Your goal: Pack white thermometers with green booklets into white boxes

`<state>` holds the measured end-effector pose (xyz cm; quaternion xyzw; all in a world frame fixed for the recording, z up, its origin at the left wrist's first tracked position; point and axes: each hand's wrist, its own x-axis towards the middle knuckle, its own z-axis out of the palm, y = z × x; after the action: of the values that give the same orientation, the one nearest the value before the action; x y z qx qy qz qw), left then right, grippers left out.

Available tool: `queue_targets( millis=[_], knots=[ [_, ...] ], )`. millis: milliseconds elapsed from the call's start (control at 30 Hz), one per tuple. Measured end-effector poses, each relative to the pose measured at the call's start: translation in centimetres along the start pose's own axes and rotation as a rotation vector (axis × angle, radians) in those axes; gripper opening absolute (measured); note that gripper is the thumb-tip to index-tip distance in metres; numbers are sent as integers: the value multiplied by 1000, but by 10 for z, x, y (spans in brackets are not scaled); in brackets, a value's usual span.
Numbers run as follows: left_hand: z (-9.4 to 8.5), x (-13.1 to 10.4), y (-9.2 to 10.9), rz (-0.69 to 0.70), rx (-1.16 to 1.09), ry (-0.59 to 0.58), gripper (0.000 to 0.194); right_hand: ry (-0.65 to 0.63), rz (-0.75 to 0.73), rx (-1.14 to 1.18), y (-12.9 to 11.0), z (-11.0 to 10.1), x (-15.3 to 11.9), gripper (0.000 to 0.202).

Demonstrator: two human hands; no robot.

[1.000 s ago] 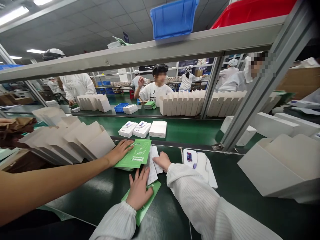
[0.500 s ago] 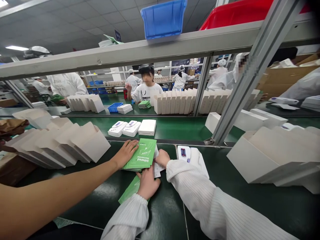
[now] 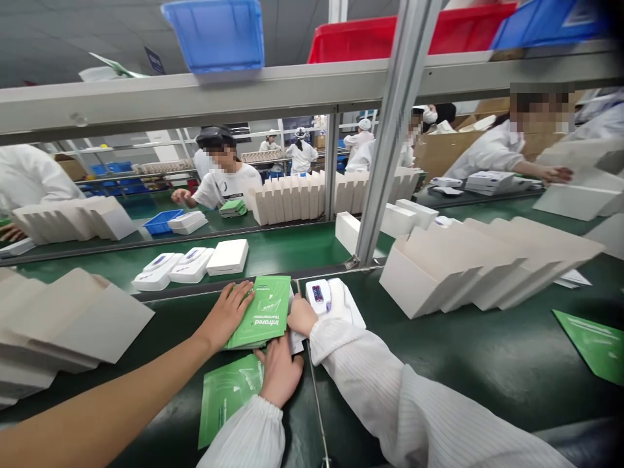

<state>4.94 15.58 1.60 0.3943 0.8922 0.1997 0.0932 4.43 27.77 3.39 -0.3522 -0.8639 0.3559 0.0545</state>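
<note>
My left hand point(image 3: 281, 372), in a white ribbed sleeve, has its thumb and fingers apart at the lower edge of a stack of green "Infrared Thermometer" booklets point(image 3: 266, 309). Some fingertips are hidden at that edge. Closed at the stack's right side, my right hand point(image 3: 302, 316) pinches a white paper point(image 3: 296, 342), partly covered. Another person's bare hand point(image 3: 234, 309) reaches in from the left and lies on top of the stack. A loose green booklet point(image 3: 225, 393) is beside my left wrist. White thermometer parts point(image 3: 336, 302) lie just beyond my right hand.
Open white boxes stand in rows at left point(image 3: 97, 312) and right point(image 3: 424, 276). A metal post point(image 3: 390, 143) rises beyond the bench edge. Across the line are white devices point(image 3: 156, 273), a closed white box point(image 3: 227, 258) and a co-worker point(image 3: 229, 175). A green booklet point(image 3: 592, 341) lies far right.
The view has swung right, bringing more of the right-hand boxes and another green booklet into sight. More of the loose booklet by my left wrist shows. The three hands keep nearly the same places around the stack.
</note>
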Motion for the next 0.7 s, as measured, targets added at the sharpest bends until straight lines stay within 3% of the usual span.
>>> queue_targets(
  millis=[433,700],
  knots=[
    [41,10,80,118,-54,-57,59,70,83,-11,81,-59,-1,35],
    [57,11,112,130,-89,-55,54,95,142,79,103,-81,-5,22]
  ],
)
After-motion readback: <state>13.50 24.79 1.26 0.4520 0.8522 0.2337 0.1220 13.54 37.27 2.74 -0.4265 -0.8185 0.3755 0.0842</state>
